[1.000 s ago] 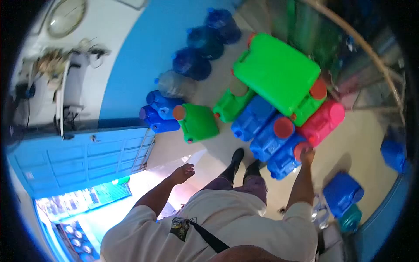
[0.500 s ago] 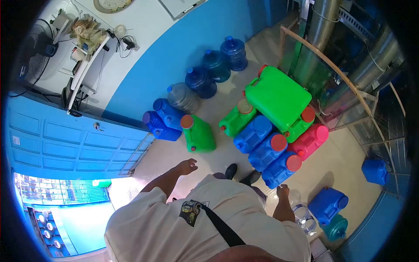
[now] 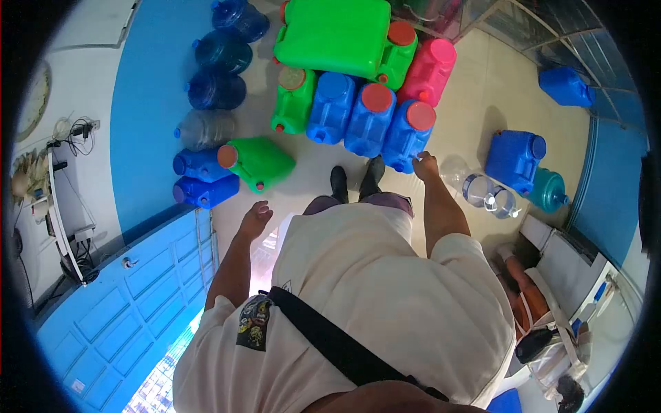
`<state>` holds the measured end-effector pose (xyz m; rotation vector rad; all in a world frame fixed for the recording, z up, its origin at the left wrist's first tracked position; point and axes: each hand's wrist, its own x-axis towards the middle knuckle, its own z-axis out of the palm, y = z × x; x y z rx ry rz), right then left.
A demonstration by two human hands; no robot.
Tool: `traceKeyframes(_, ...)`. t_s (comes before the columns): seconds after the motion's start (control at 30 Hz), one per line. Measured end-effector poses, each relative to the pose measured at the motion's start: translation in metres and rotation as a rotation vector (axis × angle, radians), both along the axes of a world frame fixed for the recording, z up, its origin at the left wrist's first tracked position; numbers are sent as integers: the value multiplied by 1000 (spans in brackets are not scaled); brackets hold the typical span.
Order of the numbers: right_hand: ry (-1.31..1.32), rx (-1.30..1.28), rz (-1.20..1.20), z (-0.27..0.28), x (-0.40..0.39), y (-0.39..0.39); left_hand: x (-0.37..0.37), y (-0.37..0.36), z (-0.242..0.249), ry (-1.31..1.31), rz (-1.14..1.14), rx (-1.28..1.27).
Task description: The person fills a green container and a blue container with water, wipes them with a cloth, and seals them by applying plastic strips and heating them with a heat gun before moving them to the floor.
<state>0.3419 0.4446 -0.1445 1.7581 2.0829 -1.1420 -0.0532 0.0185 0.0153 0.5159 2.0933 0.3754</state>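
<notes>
My left hand hangs in the air with its fingers loosely bent and nothing in them. Nearest to it is a green jug with a red cap, beside two blue jugs on the floor. My right hand has curled fingers and overlaps the lower edge of a blue jug with a red cap. A small pale bit shows at its fingertips; I cannot tell what it is. That jug ends a row with another red-capped blue jug and a blue-capped one.
A big green container lies over the jugs behind, near a pink jug. Clear bottles, a blue jug and a teal bottle stand right. Large bottles line the left wall. A person is at lower right.
The view has turned and shifted, so the jugs sit higher and further left, and people show at lower right. Both hands stay low at my sides, the right still by the red-capped blue jug.
</notes>
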Motion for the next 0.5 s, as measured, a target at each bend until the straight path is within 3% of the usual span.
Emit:
traceKeyframes(0.33, -76, -158, 32, -9, -9, -29, 14, -29, 25, -44, 39, -111)
traceKeyframes(0.5, -73, -135, 225, -12, -24, -27, 19, -44, 28, -84, 137, -143)
